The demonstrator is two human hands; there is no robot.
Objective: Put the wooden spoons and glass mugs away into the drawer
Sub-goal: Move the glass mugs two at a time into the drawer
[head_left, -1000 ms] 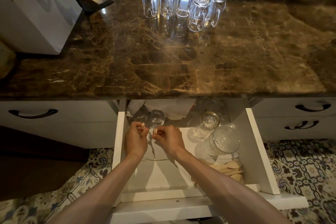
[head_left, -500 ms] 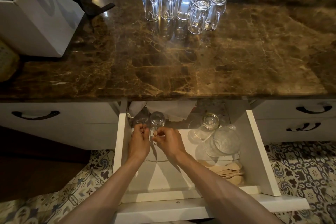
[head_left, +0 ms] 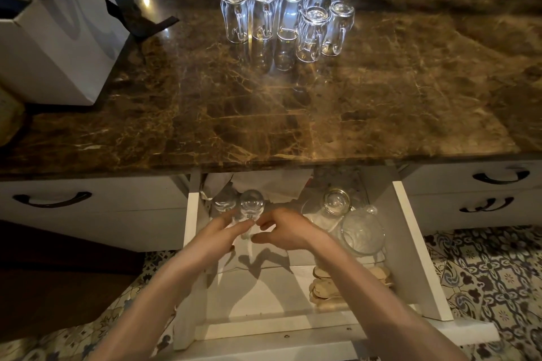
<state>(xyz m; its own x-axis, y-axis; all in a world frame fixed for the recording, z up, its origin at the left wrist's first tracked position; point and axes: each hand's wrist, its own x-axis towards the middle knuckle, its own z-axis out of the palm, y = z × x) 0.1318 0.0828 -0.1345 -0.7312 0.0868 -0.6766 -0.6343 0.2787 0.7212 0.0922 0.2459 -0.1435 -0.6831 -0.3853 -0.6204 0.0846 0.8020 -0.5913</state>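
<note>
The white drawer (head_left: 412, 246) stands pulled out under the brown marble counter (head_left: 293, 114). Two upturned glass mugs stand at its back left, one (head_left: 224, 202) beside the other (head_left: 251, 204). My left hand (head_left: 218, 234) and my right hand (head_left: 286, 230) hover just in front of the nearer mug, fingers spread, fingertips at or barely off its lower edge. Wooden spoons (head_left: 322, 287) lie in the drawer's front right, partly hidden by my right forearm. Several more glass mugs (head_left: 287, 17) stand upside down at the back of the counter.
A glass jar (head_left: 337, 202) and a round glass lid (head_left: 363, 233) fill the drawer's right side, with white cloth (head_left: 272, 184) at its back. A white paper bag (head_left: 58, 47) sits on the counter's left. Closed drawers with dark handles (head_left: 52, 199) flank the pulled-out one.
Both hands were pinched on the mug at the drawer's back left; their fingers have now spread and drawn slightly away from it. The mug stays standing.
</note>
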